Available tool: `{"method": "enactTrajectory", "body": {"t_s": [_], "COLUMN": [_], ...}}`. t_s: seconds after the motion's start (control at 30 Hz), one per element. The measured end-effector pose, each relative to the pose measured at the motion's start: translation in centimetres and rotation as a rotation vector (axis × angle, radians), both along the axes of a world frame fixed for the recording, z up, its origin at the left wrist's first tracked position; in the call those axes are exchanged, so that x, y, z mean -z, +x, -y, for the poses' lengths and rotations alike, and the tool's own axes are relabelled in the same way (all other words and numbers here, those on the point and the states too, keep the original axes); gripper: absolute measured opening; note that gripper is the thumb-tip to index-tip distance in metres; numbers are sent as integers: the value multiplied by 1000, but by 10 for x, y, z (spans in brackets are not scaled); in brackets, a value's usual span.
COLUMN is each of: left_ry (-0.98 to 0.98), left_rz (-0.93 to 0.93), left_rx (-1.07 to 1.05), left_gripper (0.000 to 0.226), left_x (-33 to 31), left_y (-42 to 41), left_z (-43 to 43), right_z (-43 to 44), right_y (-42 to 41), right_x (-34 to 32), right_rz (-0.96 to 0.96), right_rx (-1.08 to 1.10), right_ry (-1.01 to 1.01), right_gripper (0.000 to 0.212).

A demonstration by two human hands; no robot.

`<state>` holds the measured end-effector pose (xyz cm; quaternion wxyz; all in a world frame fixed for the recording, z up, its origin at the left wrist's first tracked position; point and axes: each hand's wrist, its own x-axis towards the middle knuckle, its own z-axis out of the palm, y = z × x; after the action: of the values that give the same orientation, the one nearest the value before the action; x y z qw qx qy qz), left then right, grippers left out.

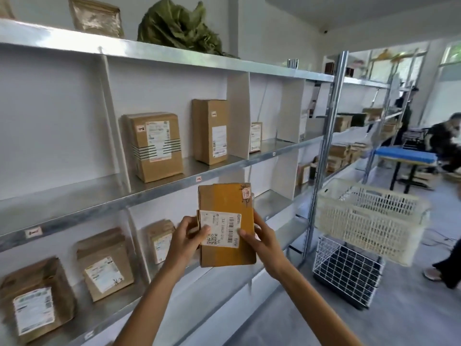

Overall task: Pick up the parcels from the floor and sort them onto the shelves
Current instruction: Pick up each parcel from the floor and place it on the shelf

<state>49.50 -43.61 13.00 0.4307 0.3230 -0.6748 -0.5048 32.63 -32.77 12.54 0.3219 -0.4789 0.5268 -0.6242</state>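
Note:
I hold a flat brown cardboard parcel (pixel 225 203) upright in front of the metal shelves (pixel 159 189), its white barcode label facing me. My left hand (pixel 185 239) grips its left edge with the thumb on the label. My right hand (pixel 259 242) grips the right edge, thumb also on the label. A small marked sticker sits at the parcel's top right corner. The parcel hangs in the air level with the front lip of the middle shelf.
Brown boxes (pixel 156 146) stand on the middle shelf between white dividers (pixel 238 116); padded parcels (pixel 104 263) lean on the lower shelf. A cream plastic basket (pixel 371 217) sits over a wire crate (pixel 348 269) at right. Two people (pixel 442 143) are at the far right by a blue-topped table (pixel 405 156).

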Motion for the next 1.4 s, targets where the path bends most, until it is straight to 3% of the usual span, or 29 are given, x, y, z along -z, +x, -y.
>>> {"method": "enactTrajectory", "body": {"t_s": [0.77, 1.0, 1.4], "left_ry": [79, 78, 13], "left_rz": [39, 37, -27], "left_rx": [316, 346, 341], "left_gripper": [20, 32, 18], "left_x": [32, 31, 9], "left_y": [-348, -423, -645], "left_z": [146, 170, 187], "right_z": [85, 104, 128], "right_y": [-311, -384, -605], "right_x": [35, 33, 9], "right_rz": [165, 179, 55], "right_rx": [247, 283, 284], "right_ry": [44, 51, -38], "right_gripper": [58, 71, 58]}}
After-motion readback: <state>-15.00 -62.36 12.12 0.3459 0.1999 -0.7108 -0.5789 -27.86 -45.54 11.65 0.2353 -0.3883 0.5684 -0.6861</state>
